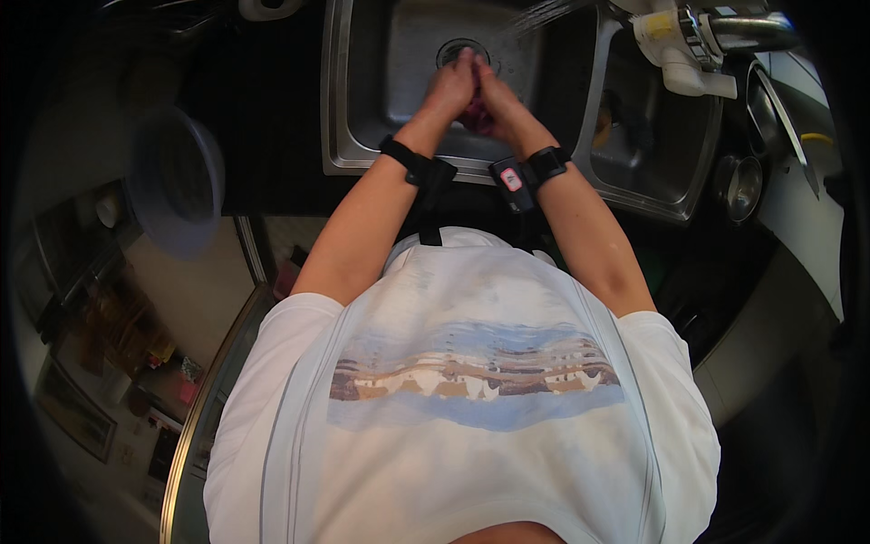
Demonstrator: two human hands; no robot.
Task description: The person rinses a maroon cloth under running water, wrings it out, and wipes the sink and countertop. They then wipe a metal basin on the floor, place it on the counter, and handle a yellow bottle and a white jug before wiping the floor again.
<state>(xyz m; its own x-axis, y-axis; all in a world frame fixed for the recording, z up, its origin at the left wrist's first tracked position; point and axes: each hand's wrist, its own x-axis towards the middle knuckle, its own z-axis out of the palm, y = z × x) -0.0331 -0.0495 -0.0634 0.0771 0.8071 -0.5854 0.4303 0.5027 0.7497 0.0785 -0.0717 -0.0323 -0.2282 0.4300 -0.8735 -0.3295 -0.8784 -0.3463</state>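
Over the left basin of a stainless steel sink (336, 102), my left hand (450, 87) and my right hand (497, 96) are pressed close together, fingertips by the round drain (445, 51). Between the palms a crumpled dark pink thing (478, 119), perhaps a wet cloth, is squeezed; much of it is hidden by the hands. Water (547, 15) sprays in thin streams at the top of the basin, to the right of my hands and apart from them. Both wrists wear black straps with small black devices.
A white and chrome faucet (680, 51) reaches over the right basin (652, 163), where a yellowish thing (603, 126) lies. Right of the sink stand a metal bowl (742, 189) and a pan or lid (788, 122). A translucent plastic basin (177, 180) is at the left.
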